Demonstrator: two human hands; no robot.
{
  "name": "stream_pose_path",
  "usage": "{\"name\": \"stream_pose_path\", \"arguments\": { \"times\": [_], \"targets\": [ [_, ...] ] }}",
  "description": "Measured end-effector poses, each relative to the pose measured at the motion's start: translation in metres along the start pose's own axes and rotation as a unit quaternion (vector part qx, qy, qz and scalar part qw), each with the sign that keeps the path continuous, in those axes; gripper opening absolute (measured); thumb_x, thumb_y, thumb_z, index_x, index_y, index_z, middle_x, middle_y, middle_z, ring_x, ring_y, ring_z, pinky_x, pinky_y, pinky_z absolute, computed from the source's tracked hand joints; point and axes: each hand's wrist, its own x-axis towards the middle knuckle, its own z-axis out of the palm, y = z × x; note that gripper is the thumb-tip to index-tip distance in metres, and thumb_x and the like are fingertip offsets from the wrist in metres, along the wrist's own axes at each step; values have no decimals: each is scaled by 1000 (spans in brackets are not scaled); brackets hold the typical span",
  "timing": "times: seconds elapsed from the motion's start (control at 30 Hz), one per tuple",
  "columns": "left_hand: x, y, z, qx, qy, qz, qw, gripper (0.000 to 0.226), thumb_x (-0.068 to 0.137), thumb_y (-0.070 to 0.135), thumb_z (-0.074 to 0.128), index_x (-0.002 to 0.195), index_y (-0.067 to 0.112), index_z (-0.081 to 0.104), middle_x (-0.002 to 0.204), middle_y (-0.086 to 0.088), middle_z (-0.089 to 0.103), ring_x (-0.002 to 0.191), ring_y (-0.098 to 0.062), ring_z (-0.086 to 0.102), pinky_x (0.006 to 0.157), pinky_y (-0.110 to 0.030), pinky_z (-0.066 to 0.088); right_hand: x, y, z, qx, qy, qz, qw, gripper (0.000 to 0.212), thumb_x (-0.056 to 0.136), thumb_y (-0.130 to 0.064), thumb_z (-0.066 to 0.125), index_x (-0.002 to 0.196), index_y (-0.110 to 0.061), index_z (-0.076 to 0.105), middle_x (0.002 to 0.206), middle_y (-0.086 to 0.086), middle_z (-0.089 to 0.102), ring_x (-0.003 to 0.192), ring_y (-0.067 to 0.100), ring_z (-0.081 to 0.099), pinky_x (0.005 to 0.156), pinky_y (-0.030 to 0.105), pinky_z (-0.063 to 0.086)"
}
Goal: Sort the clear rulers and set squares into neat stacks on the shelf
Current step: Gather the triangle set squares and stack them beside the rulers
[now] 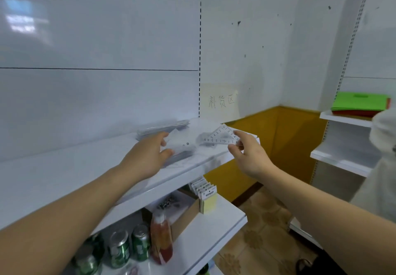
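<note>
On the shelf (64, 180) mid-frame, rulers (162, 128) lie behind a set square (222, 137); cans (120, 249) stand below at lower left.

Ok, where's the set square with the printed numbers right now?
In the head view, the set square is right of centre, pinched at its right corner by the right hand just above the top shelf, right of the left hand.

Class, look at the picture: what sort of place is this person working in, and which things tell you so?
Probably a small shop's stockroom: white retail shelving with slotted uprights, green drink cans and boxed goods below, and a handwritten wall sign.
</note>
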Motion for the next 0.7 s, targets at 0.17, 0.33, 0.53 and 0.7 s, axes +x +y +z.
{"name": "stream_pose_path", "arguments": {
  "times": [0.17,0.33,0.53,0.7],
  "targets": [
    [23,-29,-7,-12,61,-57,996,50,93,34,54,139,21,39,117,6,52,88,-15,50,81,-27,35,52,-4,30,-14,-38,-70,997,53,97,-39,47,145,-23,33,136,3,45,119,17,47,99,35,41],
    [20,-39,-6,4,129,-82,988,51,91,35,58,138,25,42,100,11,55,73,-4,50,76,-28,37,87,-17,62,-69,-122,-187,972,53,96,-45,44,144,-25,35,139,1,44,125,17,44,105,39,36],
    [5,-36,-8,37,205,-216,954,53,94,39,50,141,20,38,97,3,58,91,-17,53,83,-28,39,117,-20,79,-68,-186,-254,947,53,96,-46,42,143,-21,37,142,1,44,128,18,42,106,37,33],
    [-5,-22,-10,-7,262,-299,918,51,94,37,51,139,16,41,97,1,56,96,-18,53,86,-28,38,125,-23,85,-91,-247,-303,916,53,95,-51,41,140,-23,42,140,2,45,127,21,42,105,38,34]
  ]
}}
